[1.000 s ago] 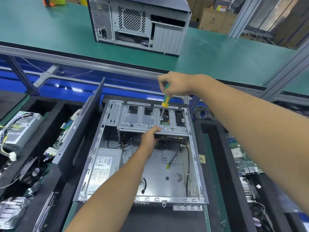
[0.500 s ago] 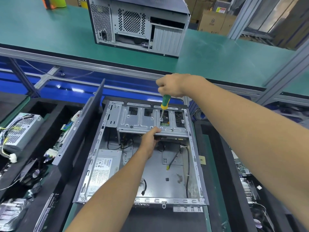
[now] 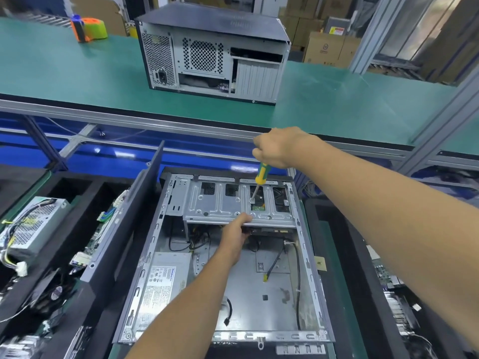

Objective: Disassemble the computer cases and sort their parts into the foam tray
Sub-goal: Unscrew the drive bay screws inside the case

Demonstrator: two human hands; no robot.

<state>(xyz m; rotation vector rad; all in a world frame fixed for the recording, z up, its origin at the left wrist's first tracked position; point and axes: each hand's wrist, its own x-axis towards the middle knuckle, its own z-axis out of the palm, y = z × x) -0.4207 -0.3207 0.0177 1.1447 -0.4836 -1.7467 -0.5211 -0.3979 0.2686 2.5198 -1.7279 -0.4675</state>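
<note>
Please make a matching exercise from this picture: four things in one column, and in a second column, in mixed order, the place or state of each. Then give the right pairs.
Things
1. screwdriver
2. left hand
3. closed computer case
4. loose power supply

Places or states
A. lies in the foam tray at the left
B. stands on the green bench behind
C. held in the right hand, tip on the drive cage
D. grips the near edge of the drive cage

Pairs: 1-C, 2-D, 3-B, 4-A
</note>
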